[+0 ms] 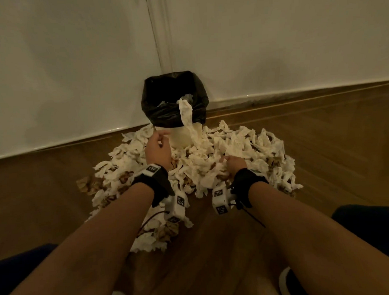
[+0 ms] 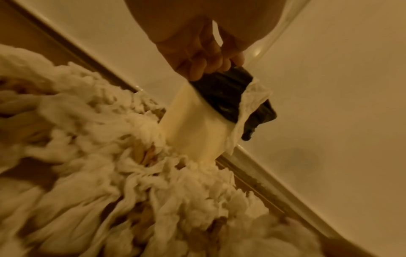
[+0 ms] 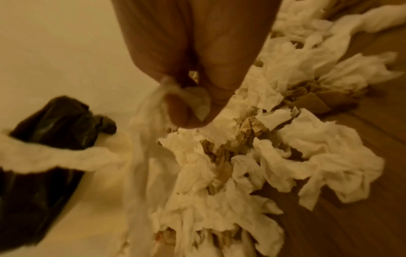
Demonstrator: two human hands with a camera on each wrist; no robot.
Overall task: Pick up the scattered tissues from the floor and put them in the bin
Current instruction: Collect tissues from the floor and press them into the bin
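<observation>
A white bin (image 1: 181, 138) with a black liner (image 1: 166, 114) stands against the wall. One long tissue (image 1: 186, 115) hangs over its rim down to the floor. A wide pile of white tissues (image 1: 244, 145) covers the floor around and in front of the bin. My left hand (image 1: 158, 144) hovers just left of the bin; in the left wrist view its fingers (image 2: 197, 69) are curled and I see nothing in them. Low in the pile, my right hand (image 1: 227, 165) pinches a white tissue (image 3: 149, 113) between thumb and fingers (image 3: 178, 113).
Crumpled brown paper (image 1: 91, 184) lies mixed into the pile. The white wall (image 1: 273, 45) and skirting run right behind the bin. Bare wooden floor (image 1: 332, 142) lies to the right and near me. My knees and shoes are at the bottom edge.
</observation>
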